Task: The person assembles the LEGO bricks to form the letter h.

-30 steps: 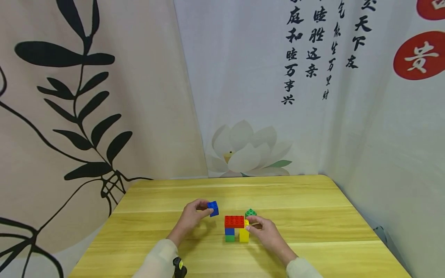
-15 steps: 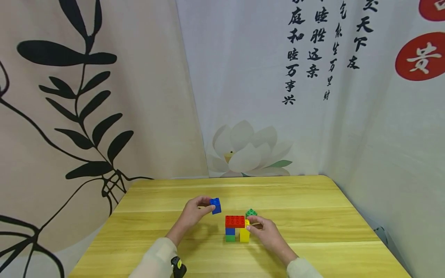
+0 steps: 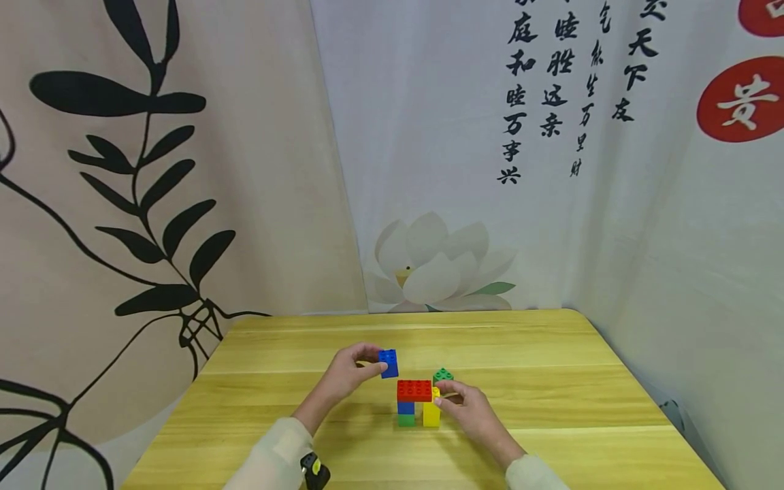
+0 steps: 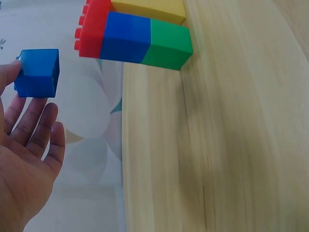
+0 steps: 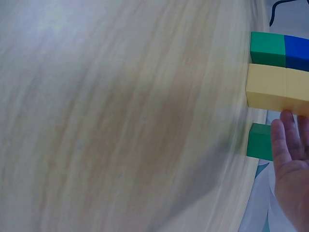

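Note:
My left hand [image 3: 350,371] pinches a blue brick [image 3: 388,363] between thumb and fingers, raised above the table behind and slightly left of the small brick arch. In the left wrist view that blue brick [image 4: 38,73] is off to one side, apart from the arch. A red brick [image 3: 414,390] spans the arch's top. Its left leg is a blue brick [image 3: 405,407] over a green brick [image 3: 406,420]. On the right stand stacked yellow bricks [image 3: 431,414], held at their upper part by my right hand's [image 3: 470,408] thumb and forefinger; the right wrist view cuts off those fingertips.
Behind the arch on the right sits a separate green brick [image 3: 443,375], partly hidden by the right hand. The wooden table [image 3: 551,381] reaches to a printed cloth backdrop [image 3: 275,170]. A dark device [image 3: 315,471] is strapped at the left wrist.
The left hand has carried the blue brick to the right and slightly up, closer to the arch. The right hand stays in place on the yellow bricks.

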{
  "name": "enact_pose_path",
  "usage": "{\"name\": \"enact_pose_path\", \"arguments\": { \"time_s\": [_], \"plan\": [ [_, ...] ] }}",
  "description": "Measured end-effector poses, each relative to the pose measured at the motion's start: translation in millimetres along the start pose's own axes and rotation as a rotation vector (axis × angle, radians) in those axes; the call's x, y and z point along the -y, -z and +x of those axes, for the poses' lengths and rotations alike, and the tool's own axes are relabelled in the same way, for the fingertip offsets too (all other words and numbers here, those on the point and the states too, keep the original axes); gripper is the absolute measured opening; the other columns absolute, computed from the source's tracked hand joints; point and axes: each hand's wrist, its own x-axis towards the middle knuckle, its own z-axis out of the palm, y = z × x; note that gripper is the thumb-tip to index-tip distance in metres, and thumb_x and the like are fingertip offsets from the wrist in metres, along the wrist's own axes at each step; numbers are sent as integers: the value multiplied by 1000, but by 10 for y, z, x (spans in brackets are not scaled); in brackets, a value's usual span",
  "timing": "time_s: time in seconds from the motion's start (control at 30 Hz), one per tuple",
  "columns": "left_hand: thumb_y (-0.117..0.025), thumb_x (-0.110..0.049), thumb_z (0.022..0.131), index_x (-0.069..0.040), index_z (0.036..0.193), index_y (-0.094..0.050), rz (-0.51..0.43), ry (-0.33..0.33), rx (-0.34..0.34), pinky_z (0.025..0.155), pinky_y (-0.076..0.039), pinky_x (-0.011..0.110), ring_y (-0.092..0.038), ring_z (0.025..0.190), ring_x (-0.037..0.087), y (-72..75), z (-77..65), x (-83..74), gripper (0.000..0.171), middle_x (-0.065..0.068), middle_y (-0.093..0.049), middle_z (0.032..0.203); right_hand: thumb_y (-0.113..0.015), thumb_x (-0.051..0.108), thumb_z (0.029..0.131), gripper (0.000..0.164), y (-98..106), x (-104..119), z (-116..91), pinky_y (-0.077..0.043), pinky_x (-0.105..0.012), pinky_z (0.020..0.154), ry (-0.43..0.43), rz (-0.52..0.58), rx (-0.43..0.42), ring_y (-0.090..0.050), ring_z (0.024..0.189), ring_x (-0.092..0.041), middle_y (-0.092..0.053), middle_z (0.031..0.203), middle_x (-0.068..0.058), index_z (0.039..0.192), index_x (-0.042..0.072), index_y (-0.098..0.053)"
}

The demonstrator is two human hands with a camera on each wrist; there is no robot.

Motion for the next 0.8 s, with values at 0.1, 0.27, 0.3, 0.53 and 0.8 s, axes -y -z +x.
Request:
{"name": "enact_pose_path", "arguments": {
  "time_s": [0.1,0.27,0.3,0.53,0.8],
  "plan": [
    [-74,-33,91,-9,117,-67,-6,-6,22,88,-50,39,-61,102,21,-26,-3,-32,36,1,-68,107,-70,26,94,38,0,2,2,-55,-32,81,3,2,0,-62,103,-24,-63,123,-13,127,7,-64],
    [-74,-33,91,-10,116,-67,-28,4,50,89,-49,39,-60,102,23,-65,-8,-74,35,1,-68,106,-70,26,94,37,-1,10,4,-55,-33,82,0,2,-1,-62,103,-24,-63,122,-12,126,7,-65],
    [-74,-33,91,-10,116,-67,-28,4,56,89,-49,39,-60,102,23,-71,-10,-82,35,1,-68,106,-70,26,94,37,-2,11,4,-55,-33,82,-2,1,-1,-62,103,-24,-63,122,-12,126,7,-65],
    [-75,-31,91,-10,113,-67,-28,-6,96,87,-49,38,-60,100,24,-112,-23,-117,32,2,-67,103,-70,26,94,36,-8,12,2,-55,-35,83,-14,-2,0,-62,103,-24,-63,123,-12,126,8,-65],
    [-75,-31,90,-12,112,-67,-13,5,116,85,-50,36,-60,97,21,-165,-26,-100,30,2,-66,103,-70,27,94,37,-15,23,-3,-55,-37,84,-13,-13,-5,-62,101,-23,-65,118,-9,125,9,-65]
  ]
}}
